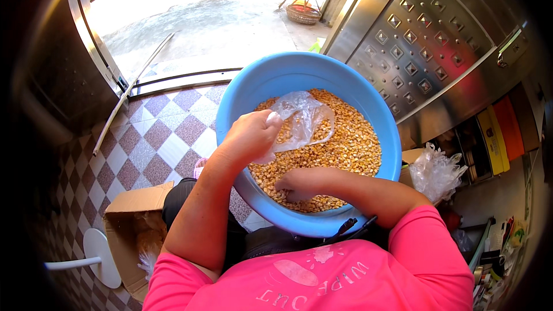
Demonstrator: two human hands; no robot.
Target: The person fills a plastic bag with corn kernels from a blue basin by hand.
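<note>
A large blue plastic basin (380, 112) holds a broad layer of yellow corn kernels (350, 142) in front of my body. My left hand (255, 134) is closed on a clear plastic bag (302, 116), whose loose mouth spreads over the kernels on the basin's left half. Nearer to me, my right hand (300, 185) lies low in the basin with its fingers curled down at the corn. Its fingertips are partly hidden, so whether they grip kernels is unclear.
Left of my legs stands an open cardboard box (138, 198) with bagged things, beside a white round-based stand (101, 257). A pole (129, 90) leans across the door sill. Bunched plastic bags (434, 172) sit right of the basin, below a metal door (414, 47).
</note>
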